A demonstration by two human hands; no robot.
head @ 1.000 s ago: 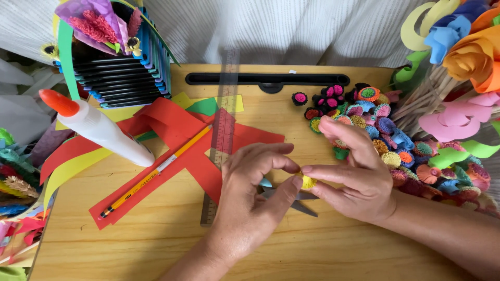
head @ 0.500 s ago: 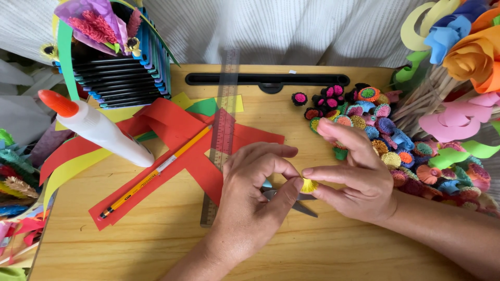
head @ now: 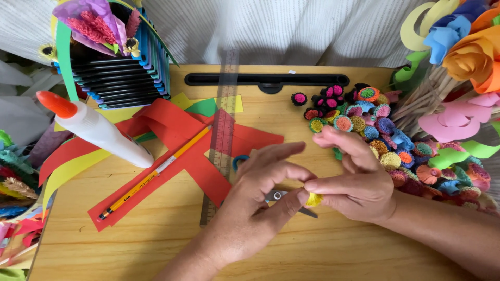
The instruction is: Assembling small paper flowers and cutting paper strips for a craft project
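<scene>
Both of my hands meet over the middle of the wooden table (head: 156, 244). My left hand (head: 258, 200) and my right hand (head: 354, 177) pinch a small yellow rolled paper piece (head: 314, 199) between their fingertips. Under the hands lies a pair of scissors (head: 278, 196) with a blue handle loop (head: 239, 160), mostly hidden. A pile of small colourful paper rosettes (head: 364, 117) lies just beyond my right hand.
Red paper strips (head: 172, 135), a clear ruler (head: 223, 125) and an orange pencil (head: 156, 171) lie left of the hands. A white glue bottle (head: 99, 130) with an orange cap lies at the left. A dark paper stack (head: 117, 73) stands at the back left, paper flowers (head: 463, 57) at the right.
My fingers have shifted only slightly on the yellow piece; nothing else has moved.
</scene>
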